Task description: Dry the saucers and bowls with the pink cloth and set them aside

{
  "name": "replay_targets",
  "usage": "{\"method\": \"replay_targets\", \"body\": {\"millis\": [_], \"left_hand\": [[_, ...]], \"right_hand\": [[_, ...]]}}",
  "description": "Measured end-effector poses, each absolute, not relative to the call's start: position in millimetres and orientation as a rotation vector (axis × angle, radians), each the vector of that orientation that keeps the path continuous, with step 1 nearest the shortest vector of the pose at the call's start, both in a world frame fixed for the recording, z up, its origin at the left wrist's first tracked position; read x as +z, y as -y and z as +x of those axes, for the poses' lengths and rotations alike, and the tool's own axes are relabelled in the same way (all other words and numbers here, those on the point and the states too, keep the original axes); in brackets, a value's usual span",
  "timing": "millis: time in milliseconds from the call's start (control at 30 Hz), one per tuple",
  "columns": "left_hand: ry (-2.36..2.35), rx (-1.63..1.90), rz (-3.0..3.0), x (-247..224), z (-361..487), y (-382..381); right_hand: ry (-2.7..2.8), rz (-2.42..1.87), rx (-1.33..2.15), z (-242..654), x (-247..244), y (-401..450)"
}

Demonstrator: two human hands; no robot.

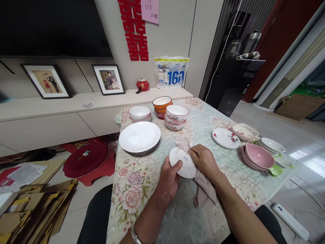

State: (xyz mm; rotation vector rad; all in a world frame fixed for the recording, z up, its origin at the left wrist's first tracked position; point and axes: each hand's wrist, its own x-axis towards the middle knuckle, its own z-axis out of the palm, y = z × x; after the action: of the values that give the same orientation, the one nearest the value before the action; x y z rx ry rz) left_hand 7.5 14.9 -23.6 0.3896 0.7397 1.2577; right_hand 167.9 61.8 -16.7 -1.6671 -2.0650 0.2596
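Note:
A small white plate (183, 166) with a blue mark on its face is held over the near part of the table. My left hand (169, 176) grips its left edge, the thumb lying on top. On the far right side of the plate, my right hand (204, 158) pinches a pinkish-beige cloth (206, 191) against the rim. Part of the cloth sticks out past the plate's far edge, and the rest hangs down toward me. The fingers of my left hand under the plate are hidden.
Large white plates (139, 137) are stacked at left. Behind them stand white bowls (139, 112), orange bowls (162, 102) and red-rimmed bowls (177, 117). Flowered plates (225, 138) and pink bowls (259, 157) sit at right on the floral tablecloth (132, 196). A red stool (86, 157) stands left.

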Motion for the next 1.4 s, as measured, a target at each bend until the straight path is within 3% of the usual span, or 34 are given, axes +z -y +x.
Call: {"method": "replay_targets", "body": {"millis": [200, 567, 800, 967, 1400], "left_hand": [[-0.745, 1.227, 0.431, -18, 10, -11], [-0.753, 1.129, 0.596, -17, 12, -7], [-0.772, 1.16, 0.477, -15, 9, -10], [-0.711, 1.218, 0.41, -15, 12, -11], [-0.761, 1.102, 0.513, -11, 11, -6]], "right_hand": [[2.015, -1.609, 0.185, 170, -23, -65], [2.23, -0.961, 0.417, 144, 0, -50], [1.956, -1.502, 0.531, 171, -9, -64], [1.914, -1.637, 0.425, 172, -15, -66], [2.223, -1.013, 0.468, 145, 2, -48]]}}
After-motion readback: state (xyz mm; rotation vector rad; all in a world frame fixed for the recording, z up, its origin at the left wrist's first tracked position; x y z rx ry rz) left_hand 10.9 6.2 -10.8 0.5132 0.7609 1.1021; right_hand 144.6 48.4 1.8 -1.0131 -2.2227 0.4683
